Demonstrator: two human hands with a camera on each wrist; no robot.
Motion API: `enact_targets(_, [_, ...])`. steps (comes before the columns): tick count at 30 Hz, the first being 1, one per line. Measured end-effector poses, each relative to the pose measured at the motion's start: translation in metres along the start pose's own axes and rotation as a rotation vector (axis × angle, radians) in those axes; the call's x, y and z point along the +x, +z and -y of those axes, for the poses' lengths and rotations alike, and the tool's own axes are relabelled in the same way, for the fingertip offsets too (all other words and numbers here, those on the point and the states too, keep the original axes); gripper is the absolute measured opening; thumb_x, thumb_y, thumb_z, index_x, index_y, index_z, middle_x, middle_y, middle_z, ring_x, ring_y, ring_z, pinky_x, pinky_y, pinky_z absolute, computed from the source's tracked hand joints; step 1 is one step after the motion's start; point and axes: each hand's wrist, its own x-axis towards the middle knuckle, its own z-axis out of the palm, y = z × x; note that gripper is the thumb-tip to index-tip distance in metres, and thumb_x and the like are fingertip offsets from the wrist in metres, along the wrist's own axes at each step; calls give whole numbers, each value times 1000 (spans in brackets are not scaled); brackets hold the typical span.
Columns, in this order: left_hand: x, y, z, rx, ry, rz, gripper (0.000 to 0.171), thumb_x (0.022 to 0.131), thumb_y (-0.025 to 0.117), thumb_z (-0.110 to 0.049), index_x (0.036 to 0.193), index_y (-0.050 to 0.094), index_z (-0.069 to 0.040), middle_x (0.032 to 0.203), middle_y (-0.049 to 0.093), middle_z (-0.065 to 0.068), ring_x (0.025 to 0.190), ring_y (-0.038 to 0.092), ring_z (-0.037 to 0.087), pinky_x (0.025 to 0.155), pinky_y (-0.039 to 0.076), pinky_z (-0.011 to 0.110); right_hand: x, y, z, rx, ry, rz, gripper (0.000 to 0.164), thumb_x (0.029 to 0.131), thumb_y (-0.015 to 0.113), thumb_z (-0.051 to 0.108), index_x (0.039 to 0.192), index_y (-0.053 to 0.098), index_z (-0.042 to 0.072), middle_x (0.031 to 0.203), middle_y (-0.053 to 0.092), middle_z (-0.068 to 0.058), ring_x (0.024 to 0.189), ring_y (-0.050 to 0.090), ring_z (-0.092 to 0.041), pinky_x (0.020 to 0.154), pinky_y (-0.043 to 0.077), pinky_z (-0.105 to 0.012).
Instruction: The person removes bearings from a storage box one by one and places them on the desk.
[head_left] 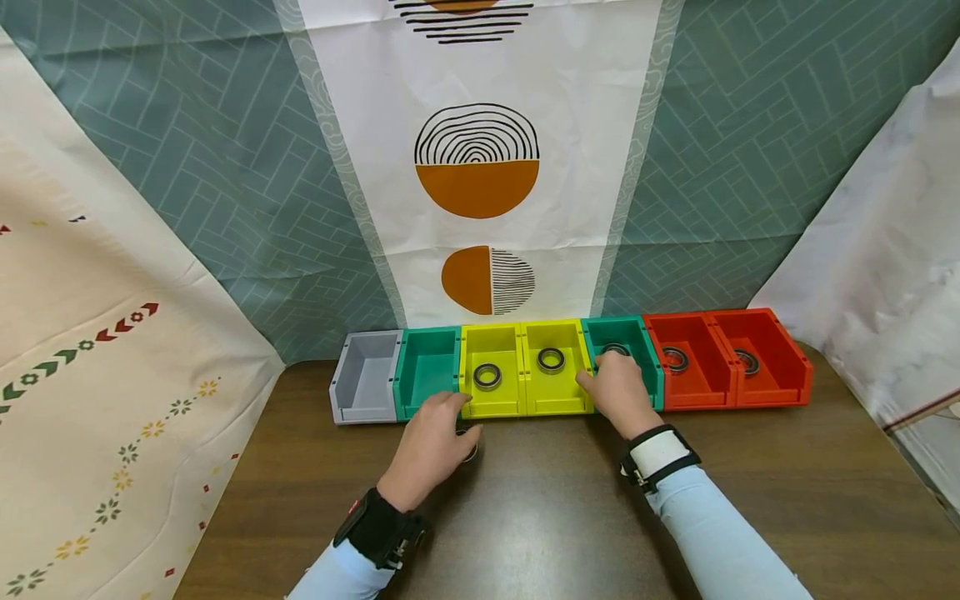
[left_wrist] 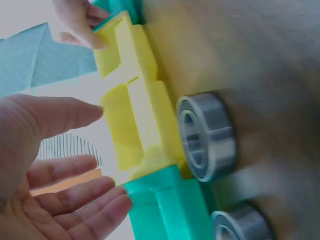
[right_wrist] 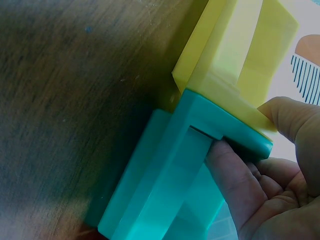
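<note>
My left hand hovers in front of the bins with its thumb and fingers spread apart and nothing between them. Near it on the table is a ball bearing, partly hidden by the hand in the head view. The left wrist view shows a second bearing at its lower edge. My right hand grips the side wall of the right green bin, thumb on the yellow bin's side and fingers inside the green one. A bearing behind that hand is partly hidden.
The row also has a grey bin, another green bin, two yellow bins and two red bins. Each yellow bin holds one bearing, as does each red bin. A patterned cloth hangs behind the wooden table.
</note>
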Motion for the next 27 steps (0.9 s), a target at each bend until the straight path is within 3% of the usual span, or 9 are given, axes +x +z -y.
enact_targets(5, [9,-5,-10,-18,36,-111,53,79,72,-34,125,58,-12,127,56,9,115,52,24,94,48,43,0,-1,0,1,6,8,43,87,60,31,112,59,-4,92,55,-16,84,51,-28,57,45,-26])
enact_targets(15, [28,-2,-21,-23,123,-176,55,86,64,-33,135,48,-14,138,46,9,128,40,24,104,41,45,0,-1,-1,7,-3,6,41,87,60,30,110,60,-4,88,55,-14,79,52,-26,54,45,-25])
enact_targets(20, [38,3,-26,-33,122,-170,59,87,63,-31,139,42,-13,145,38,12,137,32,28,106,36,49,0,0,-1,4,-14,-2,40,87,60,30,109,60,-4,86,55,-14,76,52,-25,53,44,-25])
enact_targets(27, [51,13,-32,-6,123,-128,64,89,61,-33,144,34,-15,150,31,12,142,24,31,109,30,50,0,0,0,5,-17,-2,32,87,61,30,94,62,-1,78,55,-12,70,53,-23,50,43,-24])
